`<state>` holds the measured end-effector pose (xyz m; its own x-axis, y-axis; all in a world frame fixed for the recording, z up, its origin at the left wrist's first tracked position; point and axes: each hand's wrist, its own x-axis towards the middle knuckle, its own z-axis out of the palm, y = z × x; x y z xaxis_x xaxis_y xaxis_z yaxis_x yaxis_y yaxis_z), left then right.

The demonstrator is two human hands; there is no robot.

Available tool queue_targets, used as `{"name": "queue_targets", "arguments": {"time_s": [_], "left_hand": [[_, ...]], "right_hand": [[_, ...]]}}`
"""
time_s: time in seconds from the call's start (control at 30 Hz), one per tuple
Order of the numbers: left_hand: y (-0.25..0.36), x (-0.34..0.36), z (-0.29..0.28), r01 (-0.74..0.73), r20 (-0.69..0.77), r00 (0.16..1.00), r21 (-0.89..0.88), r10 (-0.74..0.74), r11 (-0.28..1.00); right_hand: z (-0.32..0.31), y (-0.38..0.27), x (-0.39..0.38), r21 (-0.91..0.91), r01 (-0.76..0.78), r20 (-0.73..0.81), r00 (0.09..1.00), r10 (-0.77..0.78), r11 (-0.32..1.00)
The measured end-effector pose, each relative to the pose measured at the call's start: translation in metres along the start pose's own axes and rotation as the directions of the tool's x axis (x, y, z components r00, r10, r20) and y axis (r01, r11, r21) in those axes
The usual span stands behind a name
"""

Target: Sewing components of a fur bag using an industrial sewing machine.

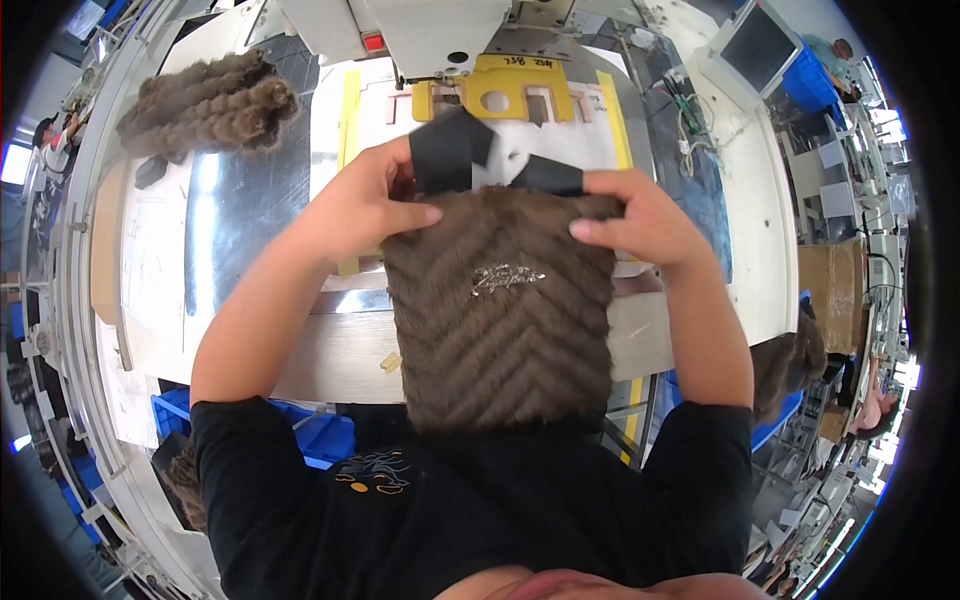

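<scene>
Between my hands hangs a brown fur panel [505, 345] with chevron ridges and a small silver embroidered mark near its upper middle. Its lower end reaches my shirt. My left hand [385, 205] grips the upper left corner, thumb on the fur and fingers behind. At the upper right corner my right hand [635, 215] pinches the panel the same way. Two black sheet pieces stick up behind the top edge: a larger black flap [445, 155] by my left hand and a narrower black strip [550, 177] by my right.
Ahead stands a white machine head [400, 35] over a yellow template [495, 98] on a white sheet. Rolled brown fur pieces [210, 105] lie on the left of the table. A screen [757, 48] is at the far right. Blue bins [325, 435] sit below the table edge.
</scene>
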<state>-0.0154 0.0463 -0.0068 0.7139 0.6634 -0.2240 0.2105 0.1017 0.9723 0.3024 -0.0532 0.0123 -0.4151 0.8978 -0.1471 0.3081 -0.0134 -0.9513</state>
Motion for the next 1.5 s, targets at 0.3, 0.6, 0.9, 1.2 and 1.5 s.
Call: {"name": "queue_targets", "arguments": {"time_s": [0.3,0.6,0.9,1.2,1.5], "left_hand": [[-0.007,0.037,0.004,-0.129,-0.266,0.961,-0.196,0.074,0.972],[-0.016,0.031,-0.033,0.179,-0.582,0.811,0.336,0.055,0.925],[-0.013,0.08,-0.068,0.23,-0.592,0.786,0.547,0.177,0.805],[0.003,0.088,-0.069,0.175,-0.69,0.724,0.192,0.006,0.966],[0.003,-0.002,-0.013,0.119,-0.426,0.898,-0.011,-0.113,0.993]], "right_hand": [[0.013,0.005,0.051,0.292,0.005,-0.309,0.947,0.09,0.956],[-0.022,0.037,0.029,0.135,-0.252,-0.632,0.723,0.279,0.958],[-0.058,0.036,0.07,-0.102,-0.428,-0.655,0.708,0.263,0.898],[-0.08,0.038,0.093,-0.391,-0.423,-0.714,0.699,0.021,0.818],[-0.01,0.01,0.015,0.356,-0.275,-0.468,0.775,0.425,0.893]]}}
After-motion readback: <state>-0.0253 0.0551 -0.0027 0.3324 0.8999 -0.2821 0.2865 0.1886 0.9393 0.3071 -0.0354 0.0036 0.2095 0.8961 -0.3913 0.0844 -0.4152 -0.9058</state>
